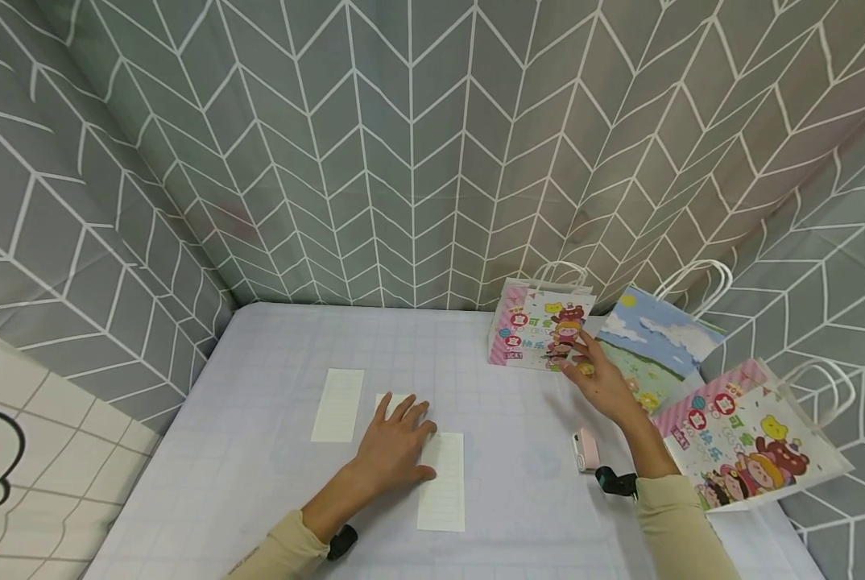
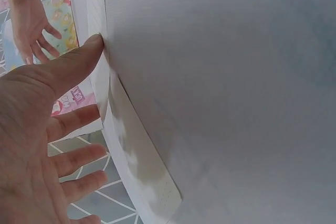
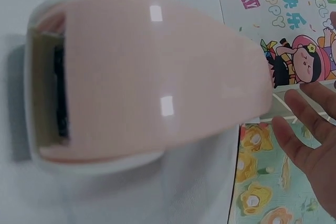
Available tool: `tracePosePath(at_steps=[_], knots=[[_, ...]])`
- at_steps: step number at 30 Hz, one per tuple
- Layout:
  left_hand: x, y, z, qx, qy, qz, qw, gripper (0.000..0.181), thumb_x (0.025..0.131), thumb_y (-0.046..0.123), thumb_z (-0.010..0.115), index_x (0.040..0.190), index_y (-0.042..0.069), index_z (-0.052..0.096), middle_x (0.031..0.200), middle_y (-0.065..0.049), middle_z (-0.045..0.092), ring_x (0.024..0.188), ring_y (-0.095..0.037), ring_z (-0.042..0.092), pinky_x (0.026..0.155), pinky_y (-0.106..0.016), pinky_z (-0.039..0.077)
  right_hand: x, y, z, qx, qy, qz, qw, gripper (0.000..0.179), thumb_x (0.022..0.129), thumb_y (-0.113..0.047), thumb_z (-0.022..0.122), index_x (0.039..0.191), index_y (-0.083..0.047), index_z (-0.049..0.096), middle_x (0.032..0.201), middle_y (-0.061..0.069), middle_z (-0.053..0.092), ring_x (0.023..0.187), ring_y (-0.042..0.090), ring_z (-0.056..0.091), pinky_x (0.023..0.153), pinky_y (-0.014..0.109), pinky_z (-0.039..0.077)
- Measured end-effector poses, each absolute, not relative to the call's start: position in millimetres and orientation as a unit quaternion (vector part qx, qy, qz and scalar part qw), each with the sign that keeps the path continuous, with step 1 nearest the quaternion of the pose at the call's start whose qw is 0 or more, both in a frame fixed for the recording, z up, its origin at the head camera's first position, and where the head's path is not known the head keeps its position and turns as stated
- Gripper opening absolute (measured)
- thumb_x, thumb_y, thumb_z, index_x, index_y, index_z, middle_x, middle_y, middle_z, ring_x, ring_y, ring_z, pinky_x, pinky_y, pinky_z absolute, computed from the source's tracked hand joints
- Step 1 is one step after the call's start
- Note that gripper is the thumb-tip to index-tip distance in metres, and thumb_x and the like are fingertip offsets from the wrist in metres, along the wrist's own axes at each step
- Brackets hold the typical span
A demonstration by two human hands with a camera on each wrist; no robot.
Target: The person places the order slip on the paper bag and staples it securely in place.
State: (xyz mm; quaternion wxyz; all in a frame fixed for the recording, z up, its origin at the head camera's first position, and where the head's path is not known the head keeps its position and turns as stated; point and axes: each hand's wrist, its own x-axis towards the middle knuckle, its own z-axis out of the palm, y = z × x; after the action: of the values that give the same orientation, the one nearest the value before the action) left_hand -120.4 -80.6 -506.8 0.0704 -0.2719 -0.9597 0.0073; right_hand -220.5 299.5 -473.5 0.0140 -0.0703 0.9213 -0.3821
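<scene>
My left hand (image 1: 396, 447) is spread over the lined paper slips, fingers apart. It partly covers a middle slip (image 1: 387, 400), and its thumb is right at the edge of a nearer slip (image 1: 441, 491). A third slip (image 1: 338, 405) lies to the left. In the left wrist view one slip (image 2: 144, 156) stretches beyond the fingers. My right hand (image 1: 606, 387), fingers loosely extended, overlaps the front of a pink-and-white paper gift bag (image 1: 534, 322) with cartoon figures. Close beside that hand leans a gift bag with a painted sky and flowers (image 1: 657, 342). Nothing shows in either hand.
A second cartoon gift bag (image 1: 744, 443) leans at the right edge of the white-covered table (image 1: 258, 370). A small pink-and-white device (image 1: 585, 449) with a slot at one end sits near my right wrist. Patterned grey curtains (image 1: 403, 161) hang around the table.
</scene>
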Motion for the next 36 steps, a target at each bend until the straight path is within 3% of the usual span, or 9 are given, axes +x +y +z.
tracePosePath(at_steps=[16, 29, 36], knots=[[-120.6, -80.5, -507.3, -0.281, -0.956, -0.041, 0.08, 0.067, 0.065, 0.058, 0.089, 0.117, 0.025, 0.065, 0.132, -0.001, 0.06, 0.135, -0.03, 0.049, 0.112, -0.061, 0.03, -221.6, 299.9, -468.9, -0.072, 0.925, -0.373, -0.008, 0.082, 0.104, -0.042, 0.052, 0.16, -0.003, 0.006, 0.131, 0.029, 0.059, 0.121, 0.044, 0.055, 0.095, 0.061, 0.045], [-119.0, -79.0, -507.6, -0.291, -0.951, -0.065, 0.081, 0.063, 0.065, 0.052, 0.091, 0.116, 0.025, 0.065, 0.12, 0.003, 0.062, 0.125, -0.026, 0.054, 0.11, -0.06, 0.032, -223.7, 299.2, -472.2, -0.08, 0.916, -0.392, -0.002, 0.073, 0.107, -0.045, 0.044, 0.161, -0.008, 0.012, 0.129, 0.029, 0.061, 0.118, 0.044, 0.059, 0.092, 0.06, 0.047], [-118.7, -79.2, -506.8, -0.302, -0.948, -0.067, 0.08, 0.063, 0.067, 0.051, 0.091, 0.118, 0.026, 0.064, 0.113, 0.004, 0.066, 0.117, -0.023, 0.058, 0.109, -0.058, 0.033, -223.3, 298.7, -472.8, -0.077, 0.916, -0.394, -0.002, 0.074, 0.107, -0.045, 0.042, 0.16, -0.004, 0.012, 0.129, 0.029, 0.061, 0.115, 0.044, 0.061, 0.092, 0.06, 0.047]])
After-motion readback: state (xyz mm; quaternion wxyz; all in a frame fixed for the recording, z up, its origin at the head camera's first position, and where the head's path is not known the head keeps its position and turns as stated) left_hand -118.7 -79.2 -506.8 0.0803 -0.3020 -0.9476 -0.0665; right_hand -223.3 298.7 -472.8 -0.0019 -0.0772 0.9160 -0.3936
